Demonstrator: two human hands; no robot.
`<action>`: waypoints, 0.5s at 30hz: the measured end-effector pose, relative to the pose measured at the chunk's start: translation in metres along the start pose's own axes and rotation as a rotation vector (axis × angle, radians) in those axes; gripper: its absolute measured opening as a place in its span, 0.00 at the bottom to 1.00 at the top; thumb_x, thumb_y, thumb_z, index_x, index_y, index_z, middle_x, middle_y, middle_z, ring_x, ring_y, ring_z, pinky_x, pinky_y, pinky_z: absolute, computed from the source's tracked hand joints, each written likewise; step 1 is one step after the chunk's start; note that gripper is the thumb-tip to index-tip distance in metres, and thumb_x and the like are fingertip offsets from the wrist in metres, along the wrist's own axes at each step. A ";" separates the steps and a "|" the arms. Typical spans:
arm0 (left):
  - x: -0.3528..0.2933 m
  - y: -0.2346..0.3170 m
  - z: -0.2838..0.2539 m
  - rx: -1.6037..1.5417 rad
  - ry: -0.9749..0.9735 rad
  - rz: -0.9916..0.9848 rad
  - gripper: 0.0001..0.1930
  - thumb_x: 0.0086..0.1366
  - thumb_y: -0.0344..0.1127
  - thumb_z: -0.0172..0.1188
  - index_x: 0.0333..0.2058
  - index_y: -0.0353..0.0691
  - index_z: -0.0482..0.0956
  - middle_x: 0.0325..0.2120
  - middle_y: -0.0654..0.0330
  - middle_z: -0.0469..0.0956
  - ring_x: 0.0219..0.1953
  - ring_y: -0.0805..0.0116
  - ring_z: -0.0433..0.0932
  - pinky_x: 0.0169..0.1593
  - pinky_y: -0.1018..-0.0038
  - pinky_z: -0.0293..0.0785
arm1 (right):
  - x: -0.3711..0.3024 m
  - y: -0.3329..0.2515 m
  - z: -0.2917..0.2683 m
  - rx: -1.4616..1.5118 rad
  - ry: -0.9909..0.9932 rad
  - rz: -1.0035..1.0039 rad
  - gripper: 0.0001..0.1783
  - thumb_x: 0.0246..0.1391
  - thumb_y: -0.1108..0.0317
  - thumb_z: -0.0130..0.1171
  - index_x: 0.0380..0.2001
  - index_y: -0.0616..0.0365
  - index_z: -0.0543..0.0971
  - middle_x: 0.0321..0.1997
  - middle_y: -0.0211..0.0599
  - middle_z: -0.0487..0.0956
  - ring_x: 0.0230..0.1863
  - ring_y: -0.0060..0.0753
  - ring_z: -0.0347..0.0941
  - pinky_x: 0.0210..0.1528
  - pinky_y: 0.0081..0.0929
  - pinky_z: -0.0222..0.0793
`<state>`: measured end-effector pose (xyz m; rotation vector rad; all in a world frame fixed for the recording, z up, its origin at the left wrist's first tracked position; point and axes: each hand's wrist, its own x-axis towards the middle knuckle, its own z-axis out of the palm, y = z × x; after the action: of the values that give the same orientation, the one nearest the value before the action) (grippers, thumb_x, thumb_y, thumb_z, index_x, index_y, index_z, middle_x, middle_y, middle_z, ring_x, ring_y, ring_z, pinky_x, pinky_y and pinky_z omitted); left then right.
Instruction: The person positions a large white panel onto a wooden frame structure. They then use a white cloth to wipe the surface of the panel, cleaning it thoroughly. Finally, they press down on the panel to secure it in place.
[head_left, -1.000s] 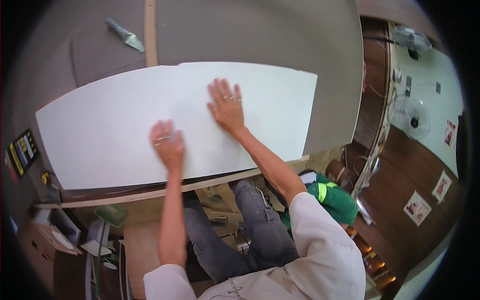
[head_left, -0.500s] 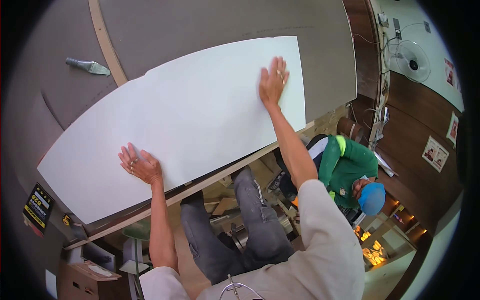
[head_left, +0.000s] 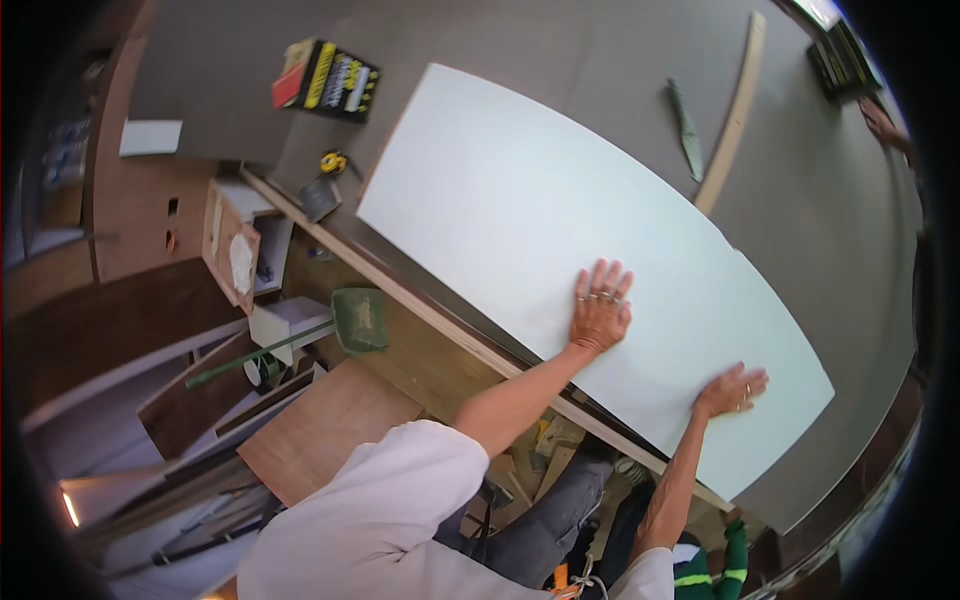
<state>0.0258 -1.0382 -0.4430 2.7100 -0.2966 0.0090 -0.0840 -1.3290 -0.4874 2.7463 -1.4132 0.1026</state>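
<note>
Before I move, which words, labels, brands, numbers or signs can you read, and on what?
Black-and-yellow container: yellow and white print, too blurred to read.
Dark box, upper right: markings too blurred to read.
Yellow tape measure: too small to tell.
White panel: none visible.

A broad worktable [head_left: 520,50], tape measure [head_left: 333,162] and plywood board [head_left: 330,428] show a woodworking workshop.
</note>
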 end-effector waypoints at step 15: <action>-0.253 -0.169 -0.169 -0.566 -0.292 -0.526 0.21 0.54 0.38 0.57 0.47 0.37 0.81 0.46 0.43 0.78 0.46 0.49 0.79 0.51 0.59 0.75 | -0.194 -0.188 -0.080 0.568 -0.860 -0.925 0.31 0.59 0.61 0.62 0.64 0.55 0.68 0.55 0.51 0.77 0.52 0.44 0.77 0.54 0.37 0.72</action>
<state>-0.1793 -0.7670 -0.3688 2.1384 0.2996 -0.5388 -0.0456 -1.0566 -0.4267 3.8090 0.1079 -0.9247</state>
